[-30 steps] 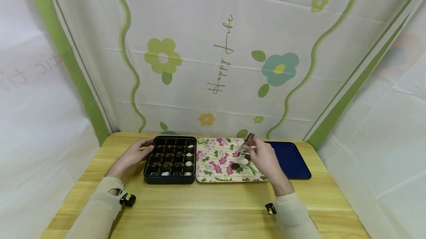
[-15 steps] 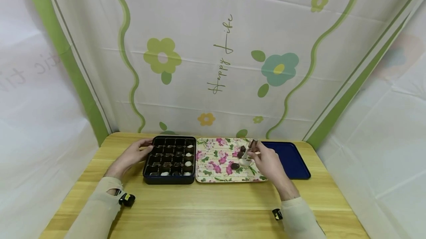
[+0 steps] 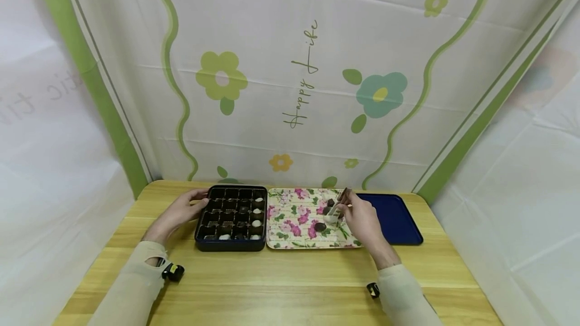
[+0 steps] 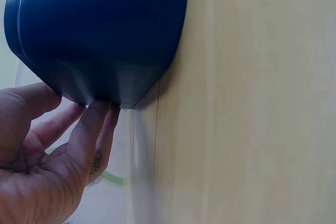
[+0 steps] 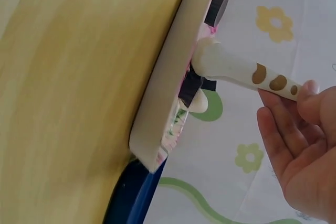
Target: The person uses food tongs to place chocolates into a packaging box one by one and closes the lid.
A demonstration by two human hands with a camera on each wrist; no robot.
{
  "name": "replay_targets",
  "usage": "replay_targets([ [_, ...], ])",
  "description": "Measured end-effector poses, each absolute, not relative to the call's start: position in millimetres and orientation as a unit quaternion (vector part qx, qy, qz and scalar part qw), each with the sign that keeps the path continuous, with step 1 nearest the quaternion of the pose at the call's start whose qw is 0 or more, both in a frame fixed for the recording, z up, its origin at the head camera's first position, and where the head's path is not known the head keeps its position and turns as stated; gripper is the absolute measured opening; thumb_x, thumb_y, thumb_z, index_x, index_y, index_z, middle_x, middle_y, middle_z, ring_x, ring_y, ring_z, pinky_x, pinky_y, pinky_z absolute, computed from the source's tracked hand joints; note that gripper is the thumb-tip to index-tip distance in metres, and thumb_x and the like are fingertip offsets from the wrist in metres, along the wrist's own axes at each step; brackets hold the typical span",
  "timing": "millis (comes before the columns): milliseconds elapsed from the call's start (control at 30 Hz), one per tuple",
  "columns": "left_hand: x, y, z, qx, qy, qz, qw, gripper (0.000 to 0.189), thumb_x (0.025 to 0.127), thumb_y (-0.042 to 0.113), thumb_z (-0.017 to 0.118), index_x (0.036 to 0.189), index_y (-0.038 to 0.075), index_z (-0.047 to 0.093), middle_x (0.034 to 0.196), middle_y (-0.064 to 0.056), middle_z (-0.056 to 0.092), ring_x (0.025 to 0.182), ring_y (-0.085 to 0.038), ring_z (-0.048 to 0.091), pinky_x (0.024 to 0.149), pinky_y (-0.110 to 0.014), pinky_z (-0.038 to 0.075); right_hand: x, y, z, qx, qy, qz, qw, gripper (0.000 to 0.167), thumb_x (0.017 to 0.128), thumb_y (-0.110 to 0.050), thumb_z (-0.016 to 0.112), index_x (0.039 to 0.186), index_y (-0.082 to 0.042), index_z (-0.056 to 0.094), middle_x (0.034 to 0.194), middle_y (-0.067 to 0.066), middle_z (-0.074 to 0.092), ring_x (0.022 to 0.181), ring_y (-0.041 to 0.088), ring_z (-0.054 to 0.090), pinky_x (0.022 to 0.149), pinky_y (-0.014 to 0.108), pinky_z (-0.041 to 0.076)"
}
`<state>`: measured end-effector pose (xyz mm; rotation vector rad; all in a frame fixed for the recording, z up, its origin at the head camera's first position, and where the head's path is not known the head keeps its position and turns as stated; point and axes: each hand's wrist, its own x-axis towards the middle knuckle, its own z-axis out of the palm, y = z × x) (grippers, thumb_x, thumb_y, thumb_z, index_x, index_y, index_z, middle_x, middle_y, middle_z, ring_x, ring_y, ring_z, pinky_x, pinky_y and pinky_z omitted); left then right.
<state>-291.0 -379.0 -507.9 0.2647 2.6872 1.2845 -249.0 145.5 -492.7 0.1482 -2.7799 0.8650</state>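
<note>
In the head view my left hand (image 3: 186, 208) touches the left side of the dark blue box (image 3: 231, 246); its fingertips rest against the outer wall (image 4: 105, 35). Inside the box, a black divider holds white and dark chocolates in some compartments. My right hand (image 3: 362, 217) pinches small white tongs (image 3: 334, 209) with brown-gold spots. Their tips are at a white chocolate (image 3: 330, 219) on the flowered tray (image 3: 281, 243); whether they clasp it is unclear. Dark chocolates (image 3: 319, 226) lie nearby on the tray. The right wrist view shows the spotted tongs (image 5: 239, 73) from the side.
A flat dark blue lid or tray (image 3: 401, 220) lies at the right, partly behind my right hand. The wooden table (image 3: 272, 285) ends at the back against a flower-printed curtain (image 3: 267, 109). The box and the flowered tray stand side by side.
My right hand has lowered the tongs from above the tray to the white chocolate, which has shifted slightly to the left. My left hand stays at the box.
</note>
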Motion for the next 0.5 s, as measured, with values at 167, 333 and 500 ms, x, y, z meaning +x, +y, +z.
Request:
replay_targets([
  [167, -291.0, -379.0, -508.1, 0.086, 0.894, 0.433, 0.079, 0.060, 0.127, 0.020, 0.055, 0.176, -0.010, 0.041, 0.168, -0.043, 0.053, 0.161, -0.067, 0.046, 0.127, -0.076, 0.053, -254.0, 135.7, -492.8, 0.041, -0.931, 0.338, 0.128, 0.016, 0.119, -0.025, 0.072, 0.121, -0.009, 0.072, 0.129, 0.026, 0.086, 0.065, 0.027, 0.076, 0.047, 0.026, 0.036],
  [333, -290.2, -379.2, -507.9, 0.083, 0.893, 0.436, 0.080, 0.060, 0.127, 0.021, 0.055, 0.176, -0.010, 0.041, 0.168, -0.043, 0.053, 0.160, -0.067, 0.047, 0.126, -0.074, 0.055, -260.1, 116.2, -488.6, 0.025, -0.901, 0.423, 0.095, 0.022, 0.121, -0.023, 0.070, 0.126, -0.002, 0.071, 0.137, 0.032, 0.082, 0.097, 0.045, 0.088, 0.052, 0.031, 0.053],
  [500, -290.2, -379.4, -508.0, 0.086, 0.891, 0.439, 0.081, 0.060, 0.127, 0.021, 0.055, 0.177, -0.010, 0.040, 0.169, -0.043, 0.052, 0.160, -0.066, 0.047, 0.126, -0.074, 0.056, -265.4, 97.6, -487.1, -0.003, -0.857, 0.515, 0.034, 0.027, 0.121, -0.017, 0.068, 0.135, 0.006, 0.069, 0.120, 0.031, 0.086, 0.097, 0.041, 0.089, 0.080, 0.044, 0.076],
])
